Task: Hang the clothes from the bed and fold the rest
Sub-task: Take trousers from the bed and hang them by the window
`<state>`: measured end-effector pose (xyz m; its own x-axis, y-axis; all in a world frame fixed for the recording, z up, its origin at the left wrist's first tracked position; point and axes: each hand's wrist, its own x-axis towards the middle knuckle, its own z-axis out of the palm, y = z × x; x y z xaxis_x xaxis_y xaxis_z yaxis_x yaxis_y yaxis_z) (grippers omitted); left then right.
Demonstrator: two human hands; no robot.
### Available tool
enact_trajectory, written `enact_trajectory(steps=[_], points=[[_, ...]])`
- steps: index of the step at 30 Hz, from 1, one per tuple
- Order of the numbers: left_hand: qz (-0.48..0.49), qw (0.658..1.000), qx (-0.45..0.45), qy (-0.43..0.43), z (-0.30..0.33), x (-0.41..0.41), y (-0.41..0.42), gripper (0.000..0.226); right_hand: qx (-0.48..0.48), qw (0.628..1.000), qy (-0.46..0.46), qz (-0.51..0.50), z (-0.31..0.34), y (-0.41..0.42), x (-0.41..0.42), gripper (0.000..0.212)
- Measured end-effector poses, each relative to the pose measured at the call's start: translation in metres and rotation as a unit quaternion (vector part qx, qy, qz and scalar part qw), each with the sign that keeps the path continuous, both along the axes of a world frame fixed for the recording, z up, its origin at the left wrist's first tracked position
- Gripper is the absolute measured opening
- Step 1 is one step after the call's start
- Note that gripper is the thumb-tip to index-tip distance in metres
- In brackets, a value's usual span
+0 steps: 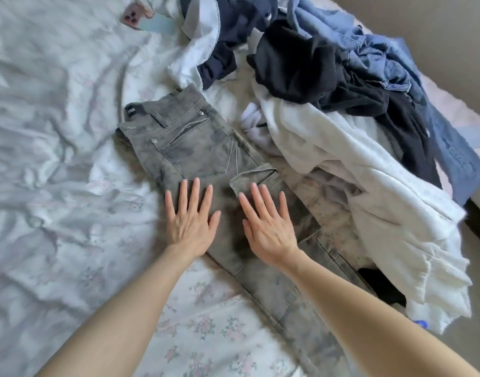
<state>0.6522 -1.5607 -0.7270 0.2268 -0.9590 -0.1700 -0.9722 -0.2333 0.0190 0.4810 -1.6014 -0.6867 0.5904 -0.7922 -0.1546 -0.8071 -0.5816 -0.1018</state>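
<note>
We flatten grey jeans [206,148] mid-bed [56,159], left hand [191,221], right hand [266,227] fingers straight, spread wide; next we fold legs toward waistband

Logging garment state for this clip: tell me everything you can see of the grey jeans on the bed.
The grey jeans look like faded, mottled denim with pale stitching, rivets, a belt loop and a dark waistband label. They lie flat on the floral bedsheet, waist away from the person, legs running toward the lower right, a hem end lying back across the thigh. The left hand and right hand press flat on them, fingers straight. The white garment overlaps their right edge.
</note>
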Motion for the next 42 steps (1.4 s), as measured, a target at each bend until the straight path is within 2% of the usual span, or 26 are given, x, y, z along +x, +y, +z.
enact_trajectory(steps=[4, 8, 11, 13, 16, 18, 21, 23, 24, 25, 26, 28, 29, 30, 32, 34, 35, 36, 37, 38, 39, 41, 42], points=[[0.072, 0.997, -0.001, 0.008, -0.003, 0.029, -0.022, 0.068, 0.000, 0.998, 0.039, 0.058, 0.001, -0.042, 0.034, 0.055], [0.136, 0.990, -0.010, 0.022, -0.002, 0.059, -0.047, 0.080, 0.079, 0.989, 0.109, 0.068, -0.010, -0.081, 0.072, 0.057], [0.220, 0.969, -0.033, 0.110, 0.004, 0.081, -0.070, 0.093, 0.162, 0.973, 0.149, 0.066, -0.016, -0.097, 0.090, 0.059], [0.288, 0.928, -0.100, 0.215, 0.011, 0.094, -0.086, 0.096, 0.206, 0.963, 0.163, 0.066, -0.019, -0.106, 0.096, 0.060], [0.417, 0.825, -0.191, 0.331, 0.025, 0.116, -0.112, 0.086, 0.258, 0.947, 0.177, 0.069, -0.015, -0.119, 0.102, 0.062], [0.494, 0.762, -0.203, 0.365, 0.030, 0.126, -0.121, 0.082, 0.298, 0.938, 0.165, 0.059, -0.010, -0.126, 0.104, 0.061], [0.572, 0.687, -0.166, 0.416, 0.034, 0.135, -0.124, 0.082, 0.341, 0.929, 0.132, 0.048, 0.003, -0.137, 0.103, 0.057], [0.578, 0.636, -0.176, 0.479, 0.039, 0.140, -0.127, 0.054, 0.346, 0.935, 0.074, 0.036, 0.012, -0.144, 0.101, 0.048], [0.561, 0.626, -0.189, 0.507, 0.043, 0.140, -0.128, 0.035, 0.340, 0.940, 0.035, 0.019, 0.017, -0.147, 0.100, 0.042], [0.533, 0.629, -0.205, 0.527, 0.050, 0.138, -0.129, 0.023, 0.328, 0.944, -0.010, -0.010, 0.023, -0.149, 0.100, 0.038], [0.498, 0.643, -0.222, 0.537, 0.056, 0.134, -0.128, 0.021, 0.319, 0.945, -0.057, -0.053, 0.031, -0.151, 0.100, 0.035], [0.417, 0.700, -0.252, 0.522, 0.071, 0.121, -0.121, 0.026, 0.325, 0.913, -0.180, -0.169, 0.047, -0.156, 0.099, 0.032], [0.366, 0.738, -0.256, 0.506, 0.082, 0.112, -0.112, 0.029, 0.350, 0.868, -0.259, -0.238, 0.058, -0.156, 0.097, 0.031], [0.306, 0.770, -0.258, 0.497, 0.090, 0.101, -0.103, 0.032, 0.384, 0.808, -0.331, -0.300, 0.068, -0.157, 0.095, 0.029], [0.182, 0.814, -0.253, 0.490, 0.096, 0.076, -0.081, 0.035, 0.438, 0.701, -0.429, -0.366, 0.087, -0.158, 0.085, 0.027], [0.085, 0.844, -0.227, 0.479, 0.097, 0.049, -0.056, 0.025, 0.478, 0.622, -0.485, -0.386, 0.103, -0.156, 0.067, 0.041], [0.041, 0.857, -0.207, 0.470, 0.098, 0.035, -0.042, 0.024, 0.491, 0.600, -0.491, -0.397, 0.110, -0.151, 0.054, 0.051], [-0.001, 0.870, -0.182, 0.458, 0.095, 0.022, -0.028, 0.024, 0.495, 0.600, -0.478, -0.408, 0.114, -0.144, 0.042, 0.061], [-0.034, 0.881, -0.157, 0.445, 0.091, 0.013, -0.016, 0.024, 0.483, 0.620, -0.455, -0.418, 0.117, -0.136, 0.031, 0.065], [-0.067, 0.889, -0.136, 0.431, 0.090, 0.001, -0.001, 0.024, 0.451, 0.664, -0.418, -0.425, 0.120, -0.122, 0.016, 0.065], [-0.096, 0.895, -0.122, 0.418, 0.088, -0.006, 0.011, 0.023, 0.403, 0.725, -0.373, -0.416, 0.120, -0.109, 0.002, 0.064], [-0.147, 0.904, -0.096, 0.391, 0.083, -0.015, 0.030, 0.022, 0.309, 0.839, -0.285, -0.346, 0.114, -0.083, -0.025, 0.059], [-0.162, 0.908, -0.079, 0.379, 0.081, -0.020, 0.038, 0.024, 0.278, 0.874, -0.250, -0.309, 0.110, -0.069, -0.037, 0.054]])
